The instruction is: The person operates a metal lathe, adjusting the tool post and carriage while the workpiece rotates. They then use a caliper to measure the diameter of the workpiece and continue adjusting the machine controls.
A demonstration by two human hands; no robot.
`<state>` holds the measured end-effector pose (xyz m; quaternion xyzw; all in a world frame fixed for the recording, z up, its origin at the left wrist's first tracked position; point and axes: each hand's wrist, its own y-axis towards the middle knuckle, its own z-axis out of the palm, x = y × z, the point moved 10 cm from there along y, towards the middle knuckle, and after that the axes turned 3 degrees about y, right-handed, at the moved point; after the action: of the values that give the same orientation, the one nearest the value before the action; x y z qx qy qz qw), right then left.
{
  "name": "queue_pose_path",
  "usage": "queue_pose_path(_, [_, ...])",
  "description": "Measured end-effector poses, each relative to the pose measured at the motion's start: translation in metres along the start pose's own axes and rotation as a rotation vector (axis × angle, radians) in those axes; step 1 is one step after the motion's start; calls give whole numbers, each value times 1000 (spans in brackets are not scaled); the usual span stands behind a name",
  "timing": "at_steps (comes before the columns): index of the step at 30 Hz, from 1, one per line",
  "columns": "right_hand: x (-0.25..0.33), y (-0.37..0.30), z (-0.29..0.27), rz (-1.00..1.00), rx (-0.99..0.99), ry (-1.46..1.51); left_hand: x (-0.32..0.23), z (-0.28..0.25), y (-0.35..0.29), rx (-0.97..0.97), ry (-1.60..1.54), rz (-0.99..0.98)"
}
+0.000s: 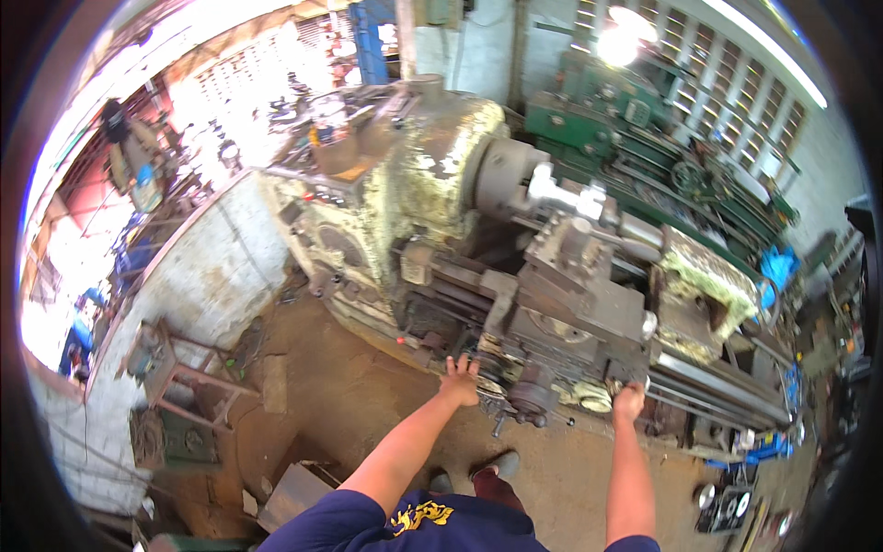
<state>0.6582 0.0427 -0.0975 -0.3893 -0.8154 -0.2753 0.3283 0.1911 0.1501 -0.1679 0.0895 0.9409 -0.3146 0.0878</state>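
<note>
Metal lathe (451, 147): ahead, carriage (584, 308) just beyond your hands.
Left hand (462, 380): your fingers spread wide near the lathe's handwheel (494, 370).
Right hand (630, 402): curled at the carriage's right end; you cannot tell its grip.
Headstock top (370, 147): far left, tray-like, carrying blurred clutter.
</note>
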Motion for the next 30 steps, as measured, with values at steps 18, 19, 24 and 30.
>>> queue_pose_path(18, [6, -5, -3, 127, 53, -6, -3, 1, -2, 1, -20, -16])
queue_pose_path(19, [8, -5, -4, 107, 50, -21, -3, 1, -2, 2, -24, -12])
queue_pose_path(24, [13, -4, -7, 42, 25, -36, -3, 0, -2, 10, -41, -2])
queue_pose_path(30, [-1, 2, 1, 74, 72, -22, -5, 0, -3, 50, -13, 1])
